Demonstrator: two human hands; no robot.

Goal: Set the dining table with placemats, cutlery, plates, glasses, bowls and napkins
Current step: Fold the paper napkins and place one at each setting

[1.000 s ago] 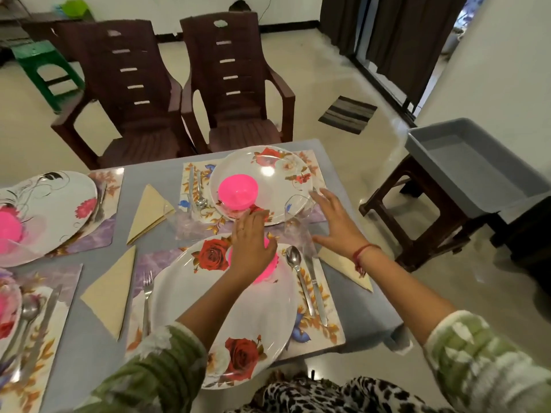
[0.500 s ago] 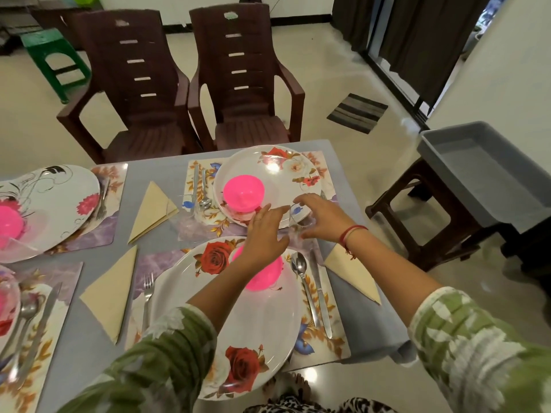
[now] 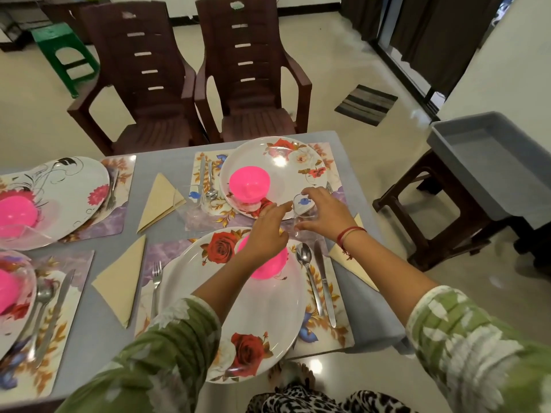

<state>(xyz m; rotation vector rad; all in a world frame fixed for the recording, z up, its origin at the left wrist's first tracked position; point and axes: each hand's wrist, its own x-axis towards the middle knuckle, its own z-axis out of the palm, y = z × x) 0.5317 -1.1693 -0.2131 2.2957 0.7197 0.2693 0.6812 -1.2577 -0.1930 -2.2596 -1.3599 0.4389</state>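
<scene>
My right hand [image 3: 323,214] grips a clear drinking glass [image 3: 302,207] above the near placemat [image 3: 331,332], between the two plates at the table's right end. My left hand [image 3: 268,234] hovers over the pink bowl [image 3: 269,268] on the near rose plate [image 3: 262,311], fingers stretched toward the glass. A spoon [image 3: 307,269] and knife [image 3: 325,287] lie right of that plate, a fork [image 3: 155,281] left of it. A folded beige napkin [image 3: 350,266] lies under my right forearm. The far plate [image 3: 292,171] holds another pink bowl [image 3: 250,183].
A second clear glass [image 3: 192,204] stands left of the far plate beside a napkin [image 3: 159,201]. Two more set places fill the table's left side [image 3: 53,198]. Two brown chairs [image 3: 244,73] face the far edge. A grey tub [image 3: 492,162] rests on a stool at right.
My right hand has closed around the glass; a second ago it lay open beside it. My left hand moved off the near bowl toward the glass.
</scene>
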